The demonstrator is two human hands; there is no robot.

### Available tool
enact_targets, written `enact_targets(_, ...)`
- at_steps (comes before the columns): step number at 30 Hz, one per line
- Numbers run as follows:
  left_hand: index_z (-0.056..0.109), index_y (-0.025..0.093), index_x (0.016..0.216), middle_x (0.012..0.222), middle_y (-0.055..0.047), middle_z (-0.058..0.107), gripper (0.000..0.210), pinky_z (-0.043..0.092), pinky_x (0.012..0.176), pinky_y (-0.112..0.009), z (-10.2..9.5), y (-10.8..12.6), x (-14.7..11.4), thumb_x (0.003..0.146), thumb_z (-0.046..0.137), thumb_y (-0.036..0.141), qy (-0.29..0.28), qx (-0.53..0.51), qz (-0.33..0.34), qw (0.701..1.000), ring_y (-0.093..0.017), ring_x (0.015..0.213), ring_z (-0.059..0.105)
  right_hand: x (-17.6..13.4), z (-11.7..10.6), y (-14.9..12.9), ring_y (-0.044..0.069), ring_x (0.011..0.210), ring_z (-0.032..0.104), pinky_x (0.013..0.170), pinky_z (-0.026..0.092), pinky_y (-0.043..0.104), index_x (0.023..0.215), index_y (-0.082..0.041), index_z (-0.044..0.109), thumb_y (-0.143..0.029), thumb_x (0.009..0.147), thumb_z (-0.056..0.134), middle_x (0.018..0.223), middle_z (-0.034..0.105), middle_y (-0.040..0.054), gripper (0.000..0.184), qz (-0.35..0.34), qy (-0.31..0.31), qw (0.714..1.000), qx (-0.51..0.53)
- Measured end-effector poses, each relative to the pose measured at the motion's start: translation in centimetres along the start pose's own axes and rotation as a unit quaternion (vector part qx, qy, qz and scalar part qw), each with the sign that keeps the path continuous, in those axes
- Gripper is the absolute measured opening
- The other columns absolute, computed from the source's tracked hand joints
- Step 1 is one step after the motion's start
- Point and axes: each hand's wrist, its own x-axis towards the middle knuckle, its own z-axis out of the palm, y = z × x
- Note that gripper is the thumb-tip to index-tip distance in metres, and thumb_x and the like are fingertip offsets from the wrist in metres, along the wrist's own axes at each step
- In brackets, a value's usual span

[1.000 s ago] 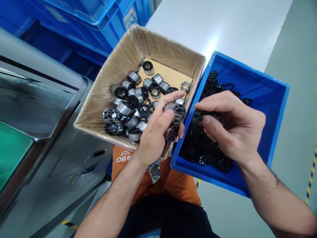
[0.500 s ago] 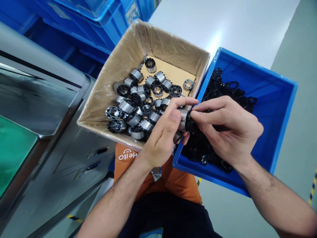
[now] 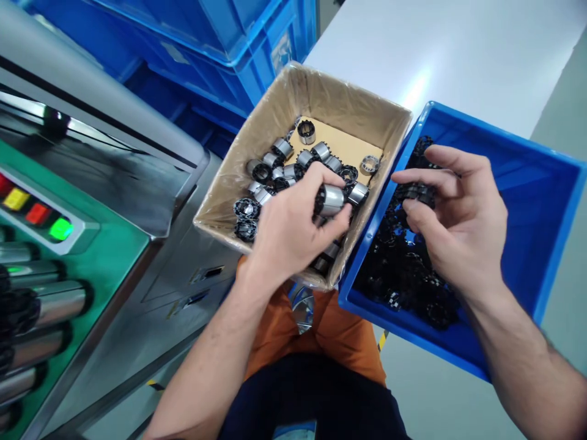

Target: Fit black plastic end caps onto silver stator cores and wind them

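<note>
My left hand (image 3: 291, 229) is over the cardboard box, thumb and fingers curled around a shiny metal ring with black toothed edge (image 3: 332, 200). Beneath and around it lie several more silver rings with black toothed ends (image 3: 282, 148), partly hidden by that hand. My right hand (image 3: 472, 214) hovers above the blue bin, pinching a black toothed plastic ring (image 3: 418, 194) between thumb and fingers. Below it is a pile of similar black plastic parts (image 3: 394, 269). The two hands are apart.
The plastic-lined cardboard box (image 3: 220, 194) stands against the blue bin (image 3: 499, 137). Stacked blue crates (image 3: 202, 61) are behind. On the left is a machine with a green top (image 3: 107, 263), lit coloured buttons (image 3: 61, 229) and metal cylinders (image 3: 59, 302). A white table (image 3: 463, 55) extends behind.
My hands were together at a metal ring; now they have separated. The left has moved over the box with a metal ring, the right holds a black ring. The view has shifted left.
</note>
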Motion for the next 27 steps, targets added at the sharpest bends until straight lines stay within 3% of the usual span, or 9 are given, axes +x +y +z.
enact_targets(3,0.078,0.028,0.140,0.134,-0.009,0.074,0.074,0.061,0.089,-0.038,-1.9,-1.1,1.4,0.080,0.118,0.040,0.068,0.050,-0.017,0.996,-0.030,0.113,0.072,-0.1,-0.2,0.2,0.028,0.122,0.092,0.061,0.065,0.030,0.154,-0.036,0.076,-0.038,0.119,0.086,0.141,0.093,0.0080,0.037,0.024,-0.020,0.999,0.020)
enact_targets(6,0.074,0.030,0.144,0.117,-0.004,0.064,0.059,0.051,0.068,-0.032,-1.6,-1.7,1.6,0.094,0.104,0.039,0.112,-0.122,-0.042,0.985,-0.019,0.086,0.063,-0.6,0.3,-0.1,0.020,0.095,0.090,0.058,0.066,0.029,0.148,-0.033,0.075,-0.045,0.123,0.079,0.139,0.094,0.0071,0.028,0.074,-0.062,0.994,0.058)
enact_targets(10,0.071,0.028,0.120,0.112,-0.004,0.068,0.041,0.047,0.057,-0.025,1.4,-0.2,0.4,0.084,0.088,0.018,0.028,-0.364,-0.151,0.919,-0.017,0.088,0.069,-0.9,0.5,-0.3,0.012,0.067,0.078,0.044,0.051,0.023,0.142,-0.033,0.071,-0.052,0.123,0.079,0.131,0.094,0.0032,0.028,0.123,-0.090,0.981,0.117)
enact_targets(12,0.070,0.026,0.119,0.108,-0.005,0.075,0.035,0.050,0.055,-0.024,3.1,0.9,-0.2,0.092,0.092,0.030,0.000,-0.410,-0.195,0.891,-0.017,0.084,0.073,-0.7,0.5,-0.4,0.009,0.058,0.070,0.044,0.049,0.022,0.135,-0.033,0.071,-0.052,0.122,0.082,0.123,0.092,0.0005,0.026,0.122,-0.104,0.978,0.135)
enact_targets(14,0.072,0.026,0.120,0.092,-0.002,0.074,0.036,0.043,0.047,-0.025,4.5,1.5,-0.9,0.109,0.085,0.058,-0.013,-0.427,-0.214,0.878,-0.014,0.062,0.063,-0.4,0.4,-0.8,0.008,0.056,0.064,0.047,0.054,0.022,0.128,-0.031,0.075,-0.047,0.119,0.088,0.109,0.085,-0.0028,0.022,0.114,-0.105,0.975,0.160)
enact_targets(16,0.072,0.025,0.112,0.073,0.001,0.062,0.055,0.031,0.042,-0.026,5.5,1.6,-1.6,0.119,0.068,0.079,-0.016,-0.422,-0.193,0.886,-0.012,0.049,0.045,-0.1,0.4,-1.3,0.008,0.061,0.066,0.054,0.060,0.022,0.122,-0.031,0.081,-0.043,0.113,0.097,0.102,0.079,-0.0039,0.022,0.113,-0.095,0.971,0.187)
enact_targets(18,0.069,0.025,0.108,0.070,0.003,0.056,0.060,0.028,0.045,-0.025,5.9,1.2,-2.2,0.121,0.063,0.084,-0.020,-0.415,-0.140,0.899,-0.012,0.051,0.041,0.2,0.4,-1.8,0.009,0.068,0.070,0.058,0.064,0.023,0.118,-0.030,0.084,-0.043,0.103,0.107,0.105,0.079,-0.0028,0.031,0.120,-0.082,0.968,0.204)
enact_targets(22,0.066,0.028,0.127,0.092,0.003,0.063,0.051,0.044,0.059,-0.023,5.5,0.3,-3.1,0.106,0.101,0.059,-0.082,-0.407,-0.072,0.907,-0.012,0.070,0.052,0.3,0.5,-2.6,0.012,0.076,0.070,0.057,0.061,0.022,0.107,-0.028,0.084,-0.039,0.086,0.120,0.106,0.081,-0.0009,0.042,0.122,-0.069,0.969,0.203)
enact_targets(27,0.066,0.030,0.138,0.090,0.003,0.057,0.022,0.041,0.059,-0.023,5.1,-0.1,-3.7,0.126,0.075,0.046,-0.103,-0.439,-0.079,0.889,-0.012,0.068,0.049,-0.1,0.4,-2.6,0.015,0.083,0.074,0.056,0.060,0.022,0.114,-0.030,0.087,-0.031,0.091,0.114,0.104,0.082,0.0003,0.036,0.095,-0.135,0.962,0.218)
